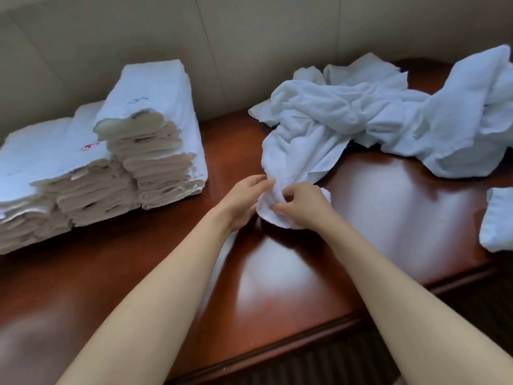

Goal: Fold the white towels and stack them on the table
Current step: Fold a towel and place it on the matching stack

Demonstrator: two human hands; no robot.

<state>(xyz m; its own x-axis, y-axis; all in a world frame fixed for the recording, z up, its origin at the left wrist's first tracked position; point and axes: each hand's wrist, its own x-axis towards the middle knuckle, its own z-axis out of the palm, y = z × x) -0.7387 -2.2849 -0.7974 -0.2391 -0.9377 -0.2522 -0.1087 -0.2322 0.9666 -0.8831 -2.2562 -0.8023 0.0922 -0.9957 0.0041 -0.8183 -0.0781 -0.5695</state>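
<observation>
1. far left: three stacks of folded towels (83, 173) side by side on the wooden table (374, 218), stepping up in height, tallest one on the right. can't count the single towels in each, too many layers
2. left hand (244, 201) sits just left of the bunched towel end, fingers fairly straight and touching the cloth from the side
3. the towel being worked (294, 151) runs from the hands up and back into the pile; its near end is bunched right between both hands, at mid table
4. right hand (302, 207) has fingers curled, pinching that bunched end
5. loose pile of unfolded towels (416, 115) at back right, count unclear
6. one more crumpled towel (497, 220) at the right edge
</observation>
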